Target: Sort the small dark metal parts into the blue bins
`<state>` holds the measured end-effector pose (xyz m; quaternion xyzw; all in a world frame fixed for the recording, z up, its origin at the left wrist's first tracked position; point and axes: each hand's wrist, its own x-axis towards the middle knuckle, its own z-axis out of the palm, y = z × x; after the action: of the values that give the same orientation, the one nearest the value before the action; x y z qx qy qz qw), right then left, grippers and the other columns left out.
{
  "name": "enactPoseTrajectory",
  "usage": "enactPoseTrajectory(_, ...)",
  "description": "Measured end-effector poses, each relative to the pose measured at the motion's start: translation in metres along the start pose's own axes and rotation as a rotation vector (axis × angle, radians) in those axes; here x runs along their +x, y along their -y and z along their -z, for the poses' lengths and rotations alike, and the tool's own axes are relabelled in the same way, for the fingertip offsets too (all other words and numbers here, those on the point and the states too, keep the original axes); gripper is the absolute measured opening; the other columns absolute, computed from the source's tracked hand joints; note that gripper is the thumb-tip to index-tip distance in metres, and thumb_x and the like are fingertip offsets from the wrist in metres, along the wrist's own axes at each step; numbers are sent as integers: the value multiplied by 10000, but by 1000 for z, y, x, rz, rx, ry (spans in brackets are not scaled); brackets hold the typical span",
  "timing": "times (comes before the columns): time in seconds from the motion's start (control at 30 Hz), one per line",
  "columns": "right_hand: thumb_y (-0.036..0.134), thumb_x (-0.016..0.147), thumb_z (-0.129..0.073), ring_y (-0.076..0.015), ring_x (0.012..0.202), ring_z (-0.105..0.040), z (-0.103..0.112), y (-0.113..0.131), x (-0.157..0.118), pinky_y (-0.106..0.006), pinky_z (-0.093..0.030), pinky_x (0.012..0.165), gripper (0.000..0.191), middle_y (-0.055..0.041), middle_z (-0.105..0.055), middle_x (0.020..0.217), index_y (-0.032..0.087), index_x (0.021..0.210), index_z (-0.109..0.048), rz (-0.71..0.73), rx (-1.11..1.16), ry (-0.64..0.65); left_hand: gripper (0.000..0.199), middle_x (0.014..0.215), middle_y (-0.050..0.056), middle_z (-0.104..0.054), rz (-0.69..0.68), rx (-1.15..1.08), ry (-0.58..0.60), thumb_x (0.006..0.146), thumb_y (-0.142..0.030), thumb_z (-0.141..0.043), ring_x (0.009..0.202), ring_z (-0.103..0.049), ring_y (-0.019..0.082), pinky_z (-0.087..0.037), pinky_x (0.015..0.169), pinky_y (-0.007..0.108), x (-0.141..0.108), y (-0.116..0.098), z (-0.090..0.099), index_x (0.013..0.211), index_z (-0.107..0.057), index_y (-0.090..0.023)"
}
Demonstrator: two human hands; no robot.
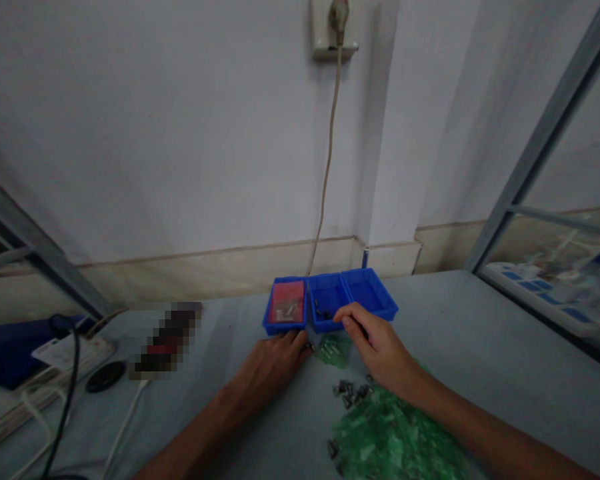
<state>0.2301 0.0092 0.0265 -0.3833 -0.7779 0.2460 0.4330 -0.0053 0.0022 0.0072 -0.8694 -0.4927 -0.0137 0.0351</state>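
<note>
Green plastic packet (333, 351) is lying on the table (455, 320) just beside the left hand's (283, 357) fingertips, whose grip is not showing clearly. The right hand (370, 337) is curling its fingers over the middle blue tray (327, 288), near dark metal pieces (323, 313); whether they are pinching anything, one cannot tell.

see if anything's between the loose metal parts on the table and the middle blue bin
Yes: the small green bag lies between the loose metal parts and the middle blue bin. The right hand is at the bin's front right corner, beside that line.
</note>
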Motion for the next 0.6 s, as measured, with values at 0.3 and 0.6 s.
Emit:
enactPoseTrajectory(0.3,248,1009,-521,-201,917,-620,-1,-1,0,-319,-454,820,117,-33,-674,986,241,1048,-631,13,40,-11,206,1066,45,-683,8,1,-23,1048,-369,-410,907,-692,250,-567,678,343,0,3,-8,1160,-519,-235)
enactPoseTrajectory(0.6,154,966,-584,-183,903,-599,0,1,2,-306,-442,819,131,-13,-623,969,245,1045,-635,55,12,-28,214,1059,45,-680,-1,-7,-29,1056,-372,-377,893,-689,242,-560,679,342,0,1,-6,1142,-519,-236)
